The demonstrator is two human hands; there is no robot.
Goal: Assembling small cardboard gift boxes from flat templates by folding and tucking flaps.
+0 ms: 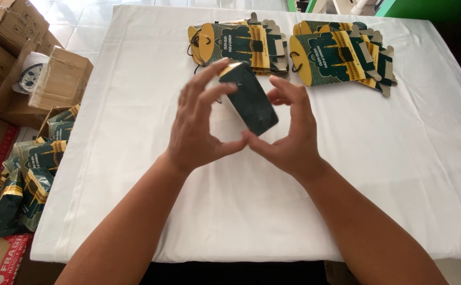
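Note:
Both my hands hold a small dark green cardboard box (250, 100) with a gold edge above the white tablecloth (399, 158). My left hand (199, 124) grips its upper left end with fingertips and its lower corner with the thumb. My right hand (291, 126) cups the box's right side, thumb meeting the lower corner. Two fanned piles of flat green-and-yellow box blanks lie at the far side: one pile (241, 45) just beyond the held box, the other pile (344, 55) to its right.
Brown cardboard cartons (9, 47) stand on the floor at the left, with a bundle of brown sheets (61, 79). An open carton (35, 169) below them holds several finished green boxes. A green wall (431, 8) is at the far right.

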